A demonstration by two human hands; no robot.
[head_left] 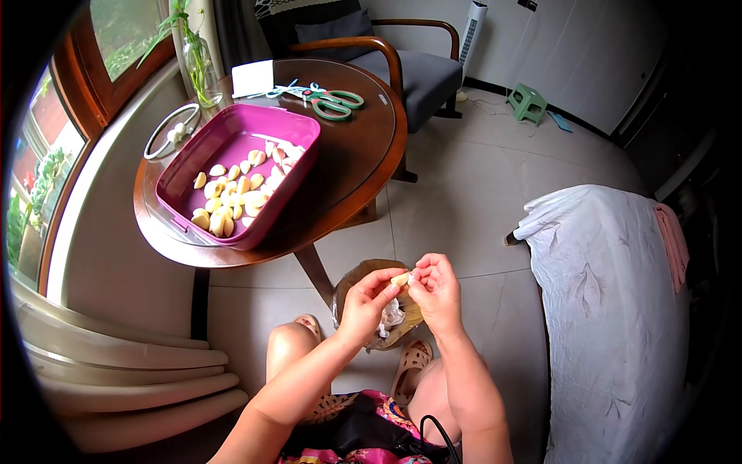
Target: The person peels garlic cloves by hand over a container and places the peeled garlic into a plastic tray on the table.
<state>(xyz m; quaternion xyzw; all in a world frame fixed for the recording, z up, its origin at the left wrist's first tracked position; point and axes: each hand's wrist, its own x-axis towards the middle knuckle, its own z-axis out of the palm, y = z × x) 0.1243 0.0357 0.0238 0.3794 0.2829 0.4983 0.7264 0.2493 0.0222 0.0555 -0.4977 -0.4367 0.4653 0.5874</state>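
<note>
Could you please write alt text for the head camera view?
The left hand pinches a garlic clove, with the right hand at its end, above a bin holding pale scraps. Beyond, a purple tray of cloves sits on a wooden table near green scissors.

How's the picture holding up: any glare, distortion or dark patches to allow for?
Head view: bright daylight through the red-brown wooden window at left; pale reflections on the glossy round brown wooden table; fisheye bending, with black corners; deep shadow at far right. Also head view: the small pale-yellow clove at the hands lacks fine detail.
</note>
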